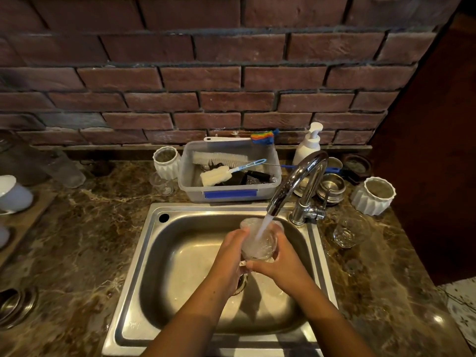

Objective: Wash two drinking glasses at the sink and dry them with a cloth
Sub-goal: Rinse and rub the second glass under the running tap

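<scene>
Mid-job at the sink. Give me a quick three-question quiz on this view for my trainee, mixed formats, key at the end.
1. True or false: water from the tap is running into the glass held over the sink.
2. Fill in: the glass is gripped by ___ hand(s).
3. The brushes lie in: A the sink basin; B the plastic tub; C a white pot.

Key: 1 true. 2 both, the left hand and the right hand. 3 B.
</scene>
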Action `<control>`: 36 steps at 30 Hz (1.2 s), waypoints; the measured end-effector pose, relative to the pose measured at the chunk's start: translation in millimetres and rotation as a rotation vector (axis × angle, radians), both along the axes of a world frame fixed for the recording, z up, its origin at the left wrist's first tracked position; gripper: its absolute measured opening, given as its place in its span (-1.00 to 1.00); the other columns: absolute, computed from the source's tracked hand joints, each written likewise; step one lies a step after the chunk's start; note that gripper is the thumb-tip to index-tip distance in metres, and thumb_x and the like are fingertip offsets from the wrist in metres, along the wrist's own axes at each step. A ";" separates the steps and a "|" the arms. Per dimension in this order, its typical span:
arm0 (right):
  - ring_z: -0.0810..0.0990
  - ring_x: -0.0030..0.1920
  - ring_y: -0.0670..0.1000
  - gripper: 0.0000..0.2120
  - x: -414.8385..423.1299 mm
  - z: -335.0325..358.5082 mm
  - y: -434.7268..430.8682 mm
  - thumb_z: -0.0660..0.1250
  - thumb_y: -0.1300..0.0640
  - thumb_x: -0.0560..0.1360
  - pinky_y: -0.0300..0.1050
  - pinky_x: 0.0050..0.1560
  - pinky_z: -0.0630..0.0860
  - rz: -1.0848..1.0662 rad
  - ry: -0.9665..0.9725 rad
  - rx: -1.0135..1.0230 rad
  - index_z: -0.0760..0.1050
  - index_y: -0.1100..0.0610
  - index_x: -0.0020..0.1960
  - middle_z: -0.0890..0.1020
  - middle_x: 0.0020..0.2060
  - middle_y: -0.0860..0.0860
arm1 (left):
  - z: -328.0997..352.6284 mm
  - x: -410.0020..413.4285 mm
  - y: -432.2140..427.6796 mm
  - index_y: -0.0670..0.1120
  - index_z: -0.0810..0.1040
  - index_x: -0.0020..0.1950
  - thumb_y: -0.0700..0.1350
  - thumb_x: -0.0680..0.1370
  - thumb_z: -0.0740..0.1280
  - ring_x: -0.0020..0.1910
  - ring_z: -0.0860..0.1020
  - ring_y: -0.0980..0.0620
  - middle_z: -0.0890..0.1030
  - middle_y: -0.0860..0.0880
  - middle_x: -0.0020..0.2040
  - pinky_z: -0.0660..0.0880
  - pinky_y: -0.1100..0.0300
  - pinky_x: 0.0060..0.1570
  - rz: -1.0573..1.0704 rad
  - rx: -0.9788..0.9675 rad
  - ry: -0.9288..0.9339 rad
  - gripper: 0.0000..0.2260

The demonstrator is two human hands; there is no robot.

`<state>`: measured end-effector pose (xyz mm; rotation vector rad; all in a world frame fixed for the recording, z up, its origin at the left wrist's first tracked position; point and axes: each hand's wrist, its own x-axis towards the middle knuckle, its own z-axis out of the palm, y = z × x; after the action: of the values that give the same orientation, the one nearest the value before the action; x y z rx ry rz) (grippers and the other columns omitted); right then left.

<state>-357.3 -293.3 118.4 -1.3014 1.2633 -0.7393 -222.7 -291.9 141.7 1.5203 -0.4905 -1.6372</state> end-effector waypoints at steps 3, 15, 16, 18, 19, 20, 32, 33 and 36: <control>0.54 0.18 -0.31 -0.20 -2.4 -0.7 -0.9 0.64 -0.01 0.18 -0.39 0.02 0.56 0.006 0.004 -0.011 0.33 -0.38 0.28 0.57 0.15 -0.32 | 1.0 -0.4 -0.7 0.01 0.45 0.36 0.10 0.65 0.26 0.20 0.56 -0.15 0.55 -0.10 0.25 0.58 -0.12 0.18 0.003 0.017 -0.011 -0.68; 0.64 0.13 -0.17 -0.21 -1.2 -8.2 5.1 0.63 -0.04 0.15 -0.24 -0.06 0.64 -0.015 -0.128 0.117 0.34 -0.48 0.23 0.60 0.13 -0.23 | -3.5 6.7 -4.1 0.18 0.25 0.56 0.11 0.68 0.17 0.42 0.41 -0.13 0.31 -0.06 0.55 0.50 -0.08 0.31 -0.138 -0.096 -0.114 -0.57; 0.65 0.14 -0.14 -0.14 -1.2 -8.1 6.1 0.63 -0.06 0.15 -0.19 -0.02 0.66 -0.021 -0.149 0.132 0.31 -0.39 0.34 0.59 0.18 -0.17 | -5.0 8.1 -5.3 0.22 0.21 0.57 0.14 0.68 0.16 0.48 0.36 -0.14 0.27 -0.03 0.59 0.43 -0.14 0.39 -0.157 -0.109 -0.135 -0.55; 0.64 0.20 -0.04 0.02 -0.2 -7.7 8.4 0.62 -0.08 0.15 -0.04 0.14 0.64 -0.032 -0.190 0.181 0.20 -0.18 0.51 0.56 0.27 -0.05 | -7.9 10.3 -6.9 0.30 0.14 0.57 0.25 0.65 0.15 0.55 0.27 -0.12 0.19 0.03 0.63 0.32 -0.15 0.47 -0.195 -0.147 -0.166 -0.51; 0.63 0.22 0.00 0.06 0.7 -7.5 10.2 0.62 -0.08 0.17 0.01 0.19 0.62 -0.040 -0.213 0.209 0.16 -0.13 0.55 0.56 0.28 -0.02 | -8.8 10.9 -6.6 0.33 0.11 0.57 0.31 0.61 0.15 0.57 0.24 -0.11 0.16 0.06 0.63 0.31 -0.13 0.47 -0.210 -0.164 -0.173 -0.47; 0.64 0.22 0.03 0.06 1.4 -7.1 11.7 0.63 -0.06 0.20 0.01 0.19 0.62 -0.052 -0.240 0.242 0.14 -0.11 0.56 0.57 0.26 -0.02 | -9.9 11.9 -5.6 0.36 0.08 0.56 0.40 0.54 0.15 0.58 0.22 -0.09 0.14 0.08 0.64 0.29 -0.13 0.47 -0.218 -0.188 -0.171 -0.39; 0.69 0.14 0.25 -0.51 13.7 15.9 36.7 0.41 -0.11 0.47 0.13 0.07 0.66 -0.062 -0.433 0.564 0.55 0.14 0.29 0.69 0.13 0.25 | -24.9 16.5 27.6 0.30 0.07 0.60 0.45 0.49 0.20 0.56 0.26 -0.17 0.18 -0.03 0.64 0.26 -0.24 0.49 -0.151 -0.060 -0.009 -0.27; 0.70 0.13 0.24 -0.50 14.2 18.0 41.1 0.42 -0.13 0.44 0.13 0.08 0.66 -0.065 -0.412 0.599 0.57 0.15 0.26 0.70 0.11 0.25 | -25.4 16.4 33.5 0.25 0.14 0.60 0.42 0.52 0.19 0.53 0.32 -0.19 0.25 -0.08 0.61 0.28 -0.23 0.48 -0.142 -0.021 -0.007 -0.31; 0.70 0.12 0.25 -0.46 18.7 24.7 56.8 0.46 -0.17 0.39 0.23 0.20 0.58 -0.078 -0.343 0.659 0.59 0.16 0.23 0.71 0.09 0.25 | -18.7 18.3 53.4 0.11 0.37 0.52 0.34 0.58 0.18 0.35 0.52 -0.21 0.50 -0.18 0.44 0.42 -0.19 0.39 -0.112 0.057 0.016 -0.43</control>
<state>-338.6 -236.5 143.1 -0.5659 1.1412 -0.5050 -204.4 -238.5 122.9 1.5442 -0.5325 -1.7613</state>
